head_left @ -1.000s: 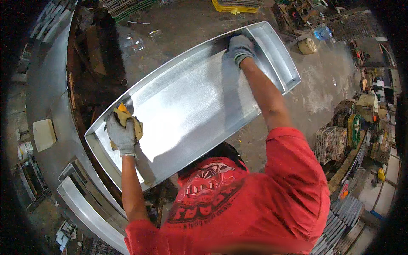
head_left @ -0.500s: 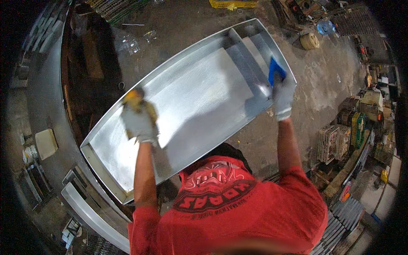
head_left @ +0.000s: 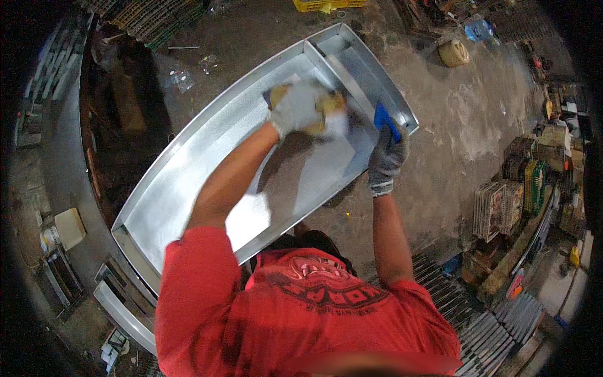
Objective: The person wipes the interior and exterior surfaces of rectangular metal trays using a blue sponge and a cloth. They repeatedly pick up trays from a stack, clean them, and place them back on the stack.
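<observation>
A long shiny metal tray (head_left: 179, 195) with raised walls lies slantwise in front of me, with a divider (head_left: 342, 78) across its far right end. My left hand (head_left: 298, 108), in a pale work glove, is over the tray floor close to the divider. It is closed on a yellowish-brown cloth or pad (head_left: 330, 105), blurred by motion, so its exact kind is unclear. My right hand (head_left: 388, 160), in a grey glove, is at the tray's near right wall. It grips a blue flat scraper-like tool (head_left: 382, 118), whose tip points up over the tray's right end.
Behind the tray, a yellow crate (head_left: 328, 5) and a beige round container (head_left: 453, 53) stand on the concrete floor. Wire baskets (head_left: 496, 207) are stacked at the right. Metal strips (head_left: 461, 301) lie at the lower right. A cream plastic container (head_left: 70, 227) is at the left.
My left hand has swept from the tray's left part across to the divider, with the cloth or pad. My right hand and the blue tool, like the tray, appear shifted slightly left in view.
</observation>
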`<state>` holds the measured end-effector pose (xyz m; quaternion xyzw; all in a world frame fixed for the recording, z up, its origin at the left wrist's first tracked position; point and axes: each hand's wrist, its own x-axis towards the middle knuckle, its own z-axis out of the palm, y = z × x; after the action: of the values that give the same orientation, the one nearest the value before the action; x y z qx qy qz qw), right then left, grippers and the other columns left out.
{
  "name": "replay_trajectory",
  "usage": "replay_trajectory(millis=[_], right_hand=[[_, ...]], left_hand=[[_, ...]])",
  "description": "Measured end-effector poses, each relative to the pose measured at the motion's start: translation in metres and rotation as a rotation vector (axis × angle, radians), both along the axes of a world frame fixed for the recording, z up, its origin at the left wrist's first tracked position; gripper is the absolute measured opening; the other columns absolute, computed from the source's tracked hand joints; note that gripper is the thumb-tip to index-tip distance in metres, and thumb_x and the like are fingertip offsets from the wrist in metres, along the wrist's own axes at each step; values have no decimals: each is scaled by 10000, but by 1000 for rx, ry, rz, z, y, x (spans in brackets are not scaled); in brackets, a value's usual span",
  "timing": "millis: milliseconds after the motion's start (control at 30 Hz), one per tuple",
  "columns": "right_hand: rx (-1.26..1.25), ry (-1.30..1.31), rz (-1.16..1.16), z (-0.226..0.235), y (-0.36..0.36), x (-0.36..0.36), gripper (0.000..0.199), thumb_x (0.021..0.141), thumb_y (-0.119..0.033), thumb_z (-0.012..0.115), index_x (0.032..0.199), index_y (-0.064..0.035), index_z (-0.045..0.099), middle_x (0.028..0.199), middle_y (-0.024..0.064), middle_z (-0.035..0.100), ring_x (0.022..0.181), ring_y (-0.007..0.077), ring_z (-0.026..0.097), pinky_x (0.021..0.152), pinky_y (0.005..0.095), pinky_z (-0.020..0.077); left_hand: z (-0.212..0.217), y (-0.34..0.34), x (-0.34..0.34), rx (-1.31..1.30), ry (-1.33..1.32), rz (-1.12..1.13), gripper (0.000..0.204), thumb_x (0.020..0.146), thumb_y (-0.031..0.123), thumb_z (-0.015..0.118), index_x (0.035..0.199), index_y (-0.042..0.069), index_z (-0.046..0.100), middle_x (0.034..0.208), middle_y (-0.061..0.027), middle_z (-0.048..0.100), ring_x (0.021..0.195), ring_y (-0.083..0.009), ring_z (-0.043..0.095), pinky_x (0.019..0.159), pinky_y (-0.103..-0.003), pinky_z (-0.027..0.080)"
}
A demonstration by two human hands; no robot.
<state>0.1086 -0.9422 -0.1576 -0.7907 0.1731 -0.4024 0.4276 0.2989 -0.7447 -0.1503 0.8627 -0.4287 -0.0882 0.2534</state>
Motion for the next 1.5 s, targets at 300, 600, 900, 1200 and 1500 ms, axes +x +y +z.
replay_trajectory(millis=[300, 600, 900, 1200, 1500], right_hand=[[141, -207, -168, -15, 5, 6, 168, 1005, -95, 715, 1148, -6, 722, 1085, 70, 743, 1007, 153, 669, 944, 333, 530], [387, -198, -159, -26, 4, 5, 181, 1016, -125, 713, 1160, -14, 723, 1118, 48, 740, 1018, 137, 658, 933, 324, 525], [150, -129, -62, -16, 3, 10, 278, 953, -91, 730, 1225, -37, 709, 1159, 135, 741, 1111, 250, 680, 1002, 391, 517], [-149, -44, -110, 15, 7, 2, 194, 971, -108, 712, 1160, -70, 731, 1070, 123, 746, 971, 301, 710, 877, 404, 556], [205, -196, -226, -25, 4, 8, 191, 996, -149, 717, 1156, -47, 728, 1125, 101, 750, 993, 228, 684, 899, 414, 545]], left_hand=[[-10, -56, 24, 53, -392, 698, 370, 811, 291, 701, 1075, 33, 725, 1005, -135, 723, 967, -356, 686, 875, -472, 535], [-40, -57, 20, -763, 543, 899, 266, 926, 270, 629, 948, 27, 736, 1015, -224, 762, 908, -364, 757, 733, -453, 602], [-7, -54, 69, -210, -27, 647, 256, 936, 198, 682, 1090, 0, 738, 1089, -166, 761, 984, -297, 736, 836, -397, 574], [56, 143, -78, -367, -319, 802, 387, 838, 131, 724, 1181, -31, 646, 1217, -215, 653, 1138, -366, 627, 998, -473, 492], [-4, -7, 8, -251, -392, 641, 450, 819, 271, 695, 1192, 21, 709, 1098, -196, 721, 1031, -374, 678, 918, -503, 519]])
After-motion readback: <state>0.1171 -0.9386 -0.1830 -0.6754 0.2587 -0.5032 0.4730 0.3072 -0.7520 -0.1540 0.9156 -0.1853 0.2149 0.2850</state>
